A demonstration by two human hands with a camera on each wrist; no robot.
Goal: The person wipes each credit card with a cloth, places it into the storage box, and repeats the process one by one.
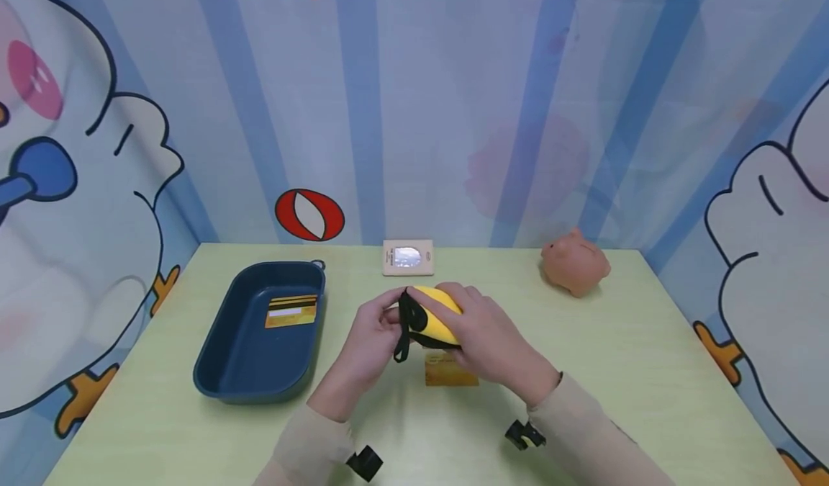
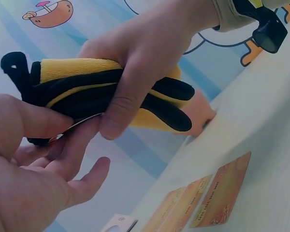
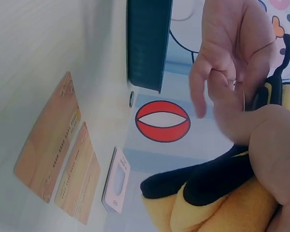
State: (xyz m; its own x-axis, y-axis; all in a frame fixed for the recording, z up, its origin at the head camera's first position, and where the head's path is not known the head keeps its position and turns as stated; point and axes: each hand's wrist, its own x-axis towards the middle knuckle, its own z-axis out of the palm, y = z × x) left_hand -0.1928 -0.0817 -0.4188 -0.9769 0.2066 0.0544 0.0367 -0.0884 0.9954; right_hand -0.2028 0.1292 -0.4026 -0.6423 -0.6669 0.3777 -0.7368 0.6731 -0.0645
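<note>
My right hand grips a yellow and black plush pouch with a black strap loop, above the middle of the table. My left hand is at the pouch's strap end. In the left wrist view, its thumb and fingers pinch a thin card against the pouch's black edge; only a sliver of the card shows. Below the hands, a gold card lies on the table. The right wrist view shows more gold cards beside it, lying in a row.
A dark blue tray stands at the left, with a gold card lying in it. A small white device with a bright oval window sits at the table's back edge. At the back right is a pink piggy bank.
</note>
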